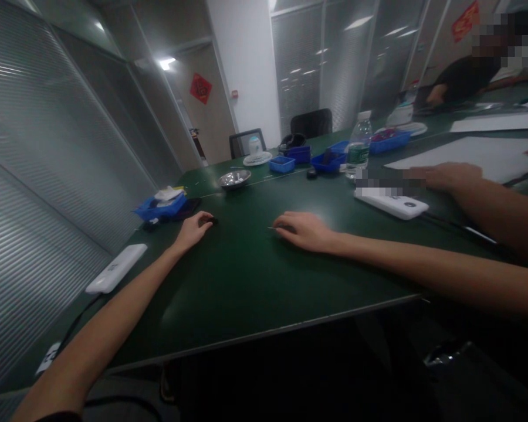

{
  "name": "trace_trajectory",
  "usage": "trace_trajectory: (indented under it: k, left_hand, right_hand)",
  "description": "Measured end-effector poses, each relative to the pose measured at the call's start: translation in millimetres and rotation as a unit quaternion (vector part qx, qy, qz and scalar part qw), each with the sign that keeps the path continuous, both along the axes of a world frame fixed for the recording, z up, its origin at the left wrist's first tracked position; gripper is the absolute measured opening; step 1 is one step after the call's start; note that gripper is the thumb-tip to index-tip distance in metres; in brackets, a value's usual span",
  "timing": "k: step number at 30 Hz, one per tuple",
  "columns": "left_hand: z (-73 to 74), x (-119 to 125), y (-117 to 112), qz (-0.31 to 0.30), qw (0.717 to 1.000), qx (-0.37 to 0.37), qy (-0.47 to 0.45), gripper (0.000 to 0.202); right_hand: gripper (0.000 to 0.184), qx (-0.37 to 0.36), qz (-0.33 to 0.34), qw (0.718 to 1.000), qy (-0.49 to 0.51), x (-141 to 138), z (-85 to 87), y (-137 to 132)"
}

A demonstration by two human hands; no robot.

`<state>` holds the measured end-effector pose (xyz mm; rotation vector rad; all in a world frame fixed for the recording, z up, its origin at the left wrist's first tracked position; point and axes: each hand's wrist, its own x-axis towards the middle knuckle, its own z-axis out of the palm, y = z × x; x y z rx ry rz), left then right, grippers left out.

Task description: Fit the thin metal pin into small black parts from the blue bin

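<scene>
My left hand (192,231) rests low over the green table (229,281), its fingers closed on a small black object (215,221). What kind of object that is, I cannot make out. Across from it, my right hand (305,231) lies on its side on the table with the fingers curled in. A thin, pale, needle-like piece (271,227) sticks out to the left from between its fingertips. Bare table separates the two hands.
Left stand a blue tray (161,207) and a white power bank (118,268). Ahead are a metal bowl (234,179), small blue bins (282,164) and a water bottle (358,146). Rightward lie another white power bank (391,202), a co-worker's arm (488,202) and white sheets (479,155).
</scene>
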<state>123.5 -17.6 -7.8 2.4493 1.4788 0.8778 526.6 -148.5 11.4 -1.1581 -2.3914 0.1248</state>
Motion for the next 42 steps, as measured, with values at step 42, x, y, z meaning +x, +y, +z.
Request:
trace_trajectory:
  k: [42]
  left_hand:
    - [-3.4,7,-9,-0.012,0.986,0.152,0.060,0.035]
  right_hand:
    - [0.030,-0.003,0.006,1.000,-0.013,-1,1.0,-1]
